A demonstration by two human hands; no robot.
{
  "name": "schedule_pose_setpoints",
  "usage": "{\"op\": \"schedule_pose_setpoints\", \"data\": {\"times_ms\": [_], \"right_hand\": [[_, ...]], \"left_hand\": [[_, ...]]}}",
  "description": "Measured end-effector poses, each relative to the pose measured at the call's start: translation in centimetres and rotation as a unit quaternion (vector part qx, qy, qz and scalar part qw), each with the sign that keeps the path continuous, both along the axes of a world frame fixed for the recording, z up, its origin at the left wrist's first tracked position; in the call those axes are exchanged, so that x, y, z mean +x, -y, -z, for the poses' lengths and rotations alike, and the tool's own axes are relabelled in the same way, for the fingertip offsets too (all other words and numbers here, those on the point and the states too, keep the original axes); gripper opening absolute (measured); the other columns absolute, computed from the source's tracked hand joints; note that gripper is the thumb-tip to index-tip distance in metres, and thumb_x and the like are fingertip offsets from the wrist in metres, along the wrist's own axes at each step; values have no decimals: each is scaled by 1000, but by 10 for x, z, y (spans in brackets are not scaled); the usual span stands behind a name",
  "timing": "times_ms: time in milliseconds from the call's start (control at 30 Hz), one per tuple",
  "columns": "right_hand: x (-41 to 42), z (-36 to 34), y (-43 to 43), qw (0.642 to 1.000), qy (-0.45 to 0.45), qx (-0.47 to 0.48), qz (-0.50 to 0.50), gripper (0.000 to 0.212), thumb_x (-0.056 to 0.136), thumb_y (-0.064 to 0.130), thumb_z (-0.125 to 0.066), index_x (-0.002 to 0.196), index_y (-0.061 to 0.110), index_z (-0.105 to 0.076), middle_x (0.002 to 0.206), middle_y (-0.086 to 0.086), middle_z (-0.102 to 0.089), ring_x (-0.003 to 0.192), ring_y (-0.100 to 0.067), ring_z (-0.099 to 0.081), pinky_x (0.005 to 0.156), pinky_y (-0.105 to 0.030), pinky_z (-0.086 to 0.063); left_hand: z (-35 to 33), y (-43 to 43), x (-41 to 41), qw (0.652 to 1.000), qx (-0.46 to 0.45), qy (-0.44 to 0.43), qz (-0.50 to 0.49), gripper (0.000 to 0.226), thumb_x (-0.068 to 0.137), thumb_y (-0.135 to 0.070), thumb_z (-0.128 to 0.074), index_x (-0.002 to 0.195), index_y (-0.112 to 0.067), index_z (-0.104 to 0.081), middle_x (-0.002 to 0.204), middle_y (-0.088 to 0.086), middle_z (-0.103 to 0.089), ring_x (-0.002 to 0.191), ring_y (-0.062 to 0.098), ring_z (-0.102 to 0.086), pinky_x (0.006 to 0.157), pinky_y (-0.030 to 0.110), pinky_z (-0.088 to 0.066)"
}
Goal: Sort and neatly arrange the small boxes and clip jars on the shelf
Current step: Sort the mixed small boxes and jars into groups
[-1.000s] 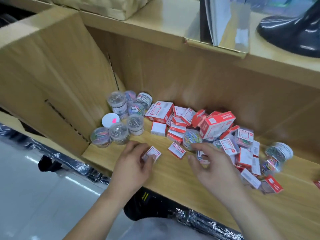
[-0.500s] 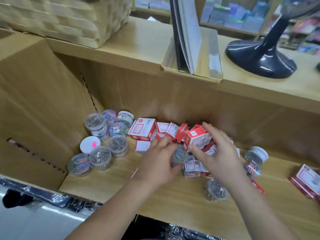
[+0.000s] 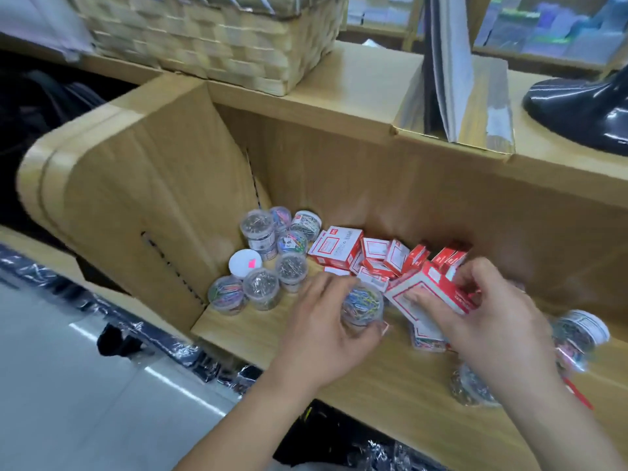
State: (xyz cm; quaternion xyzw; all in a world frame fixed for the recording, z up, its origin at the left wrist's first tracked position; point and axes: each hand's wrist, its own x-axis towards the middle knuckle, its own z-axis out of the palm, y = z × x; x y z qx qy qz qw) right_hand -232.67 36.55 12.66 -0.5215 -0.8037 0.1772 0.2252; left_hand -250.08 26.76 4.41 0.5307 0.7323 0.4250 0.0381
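My left hand (image 3: 323, 338) grips a clear jar of coloured clips (image 3: 362, 305) just above the wooden shelf (image 3: 390, 396). Beside it, my right hand (image 3: 489, 317) holds a red-and-white box (image 3: 428, 287) tilted over the heap. More red boxes (image 3: 339, 246) lie in a loose pile against the back wall. A cluster of clip jars (image 3: 261, 290) stands at the left end by the cardboard divider. Further jars (image 3: 581, 331) lie on their sides at the right, partly behind my right wrist.
A cardboard divider (image 3: 142, 212) walls off the shelf's left end. Above sit a woven basket (image 3: 221, 39), a clear stand with papers (image 3: 452, 73) and a glossy black base (image 3: 584, 107). The shelf's front edge drops to the floor (image 3: 68, 385).
My left hand has taken up the coloured-clip jar and drawn it toward me. My right hand now holds the larger red box over the pile. The camera has shifted closer and right.
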Motion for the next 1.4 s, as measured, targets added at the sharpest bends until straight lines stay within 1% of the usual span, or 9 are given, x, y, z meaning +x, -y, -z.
{"op": "schedule_pose_setpoints", "data": {"times_ms": [167,300,600,800,933,1033,1133,1267,1400], "right_hand": [[-45,27,27,986,104,-45,-125,56,71,83,-57,94,33,-45,84,16,-64,86,-19,-66,66,-36,-51],[-79,44,34,983,20,-104,-149,38,85,66,-60,105,35,-49,75,15,-56,77,-17,-60,62,-34,-40],[-109,43,23,971,-110,-121,-173,31,86,63,-62,101,36,-56,68,6,-53,57,-17,-54,61,-44,-51],[-101,43,18,956,-171,-168,-168,19,87,52,-69,96,36,-62,68,-4,-53,71,-31,-64,65,-47,-54],[-96,46,15,952,-185,-183,-162,17,88,51,-71,95,36,-65,68,-10,-54,69,-34,-65,64,-52,-55],[-91,45,15,948,-174,-191,-185,14,89,51,-70,97,39,-69,71,-8,-58,64,-30,-64,59,-50,-55],[-79,44,17,946,-150,-181,-222,13,90,45,-69,102,44,-74,88,18,-73,75,-1,-66,70,-30,-53],[-52,48,17,937,-192,-226,-185,16,96,27,-64,108,31,-73,83,30,-71,72,9,-63,66,-9,-45],[-29,65,23,941,-168,-258,-143,10,95,29,-66,103,34,-71,90,13,-75,77,-19,-68,68,-30,-54]], "left_hand": [[9,46,-44,994,-8,-11,-106,43,78,-35,-84,115,-20,-66,113,-6,-63,108,19,-61,90,41,-51],[9,67,-84,980,-6,-55,-191,38,82,-34,-79,115,-19,-68,116,-6,-65,104,24,-58,89,40,-51],[25,53,-129,972,-74,-114,-194,29,90,-24,-73,117,-15,-69,133,7,-63,118,29,-56,84,41,-59],[25,57,-126,954,-142,-178,-195,54,89,-28,-69,139,-17,-54,139,2,-54,117,26,-51,81,41,-59],[8,63,-110,967,-45,-156,-195,49,91,-20,-68,137,-10,-57,134,6,-57,116,28,-54,91,39,-51],[3,62,-69,992,3,70,-107,42,92,-31,-67,132,-18,-63,124,-7,-62,113,10,-58,91,30,-51],[-1,50,-29,930,-26,368,-8,38,94,-25,-69,131,-21,-64,116,-8,-73,105,5,-67,87,28,-55],[3,45,-13,901,-15,433,-13,20,96,-6,-68,113,-15,-72,103,-1,-78,88,10,-68,81,32,-57],[10,47,-8,881,-20,465,-88,9,94,-10,-71,103,-11,-71,89,-1,-78,77,8,-68,69,24,-54]]}}
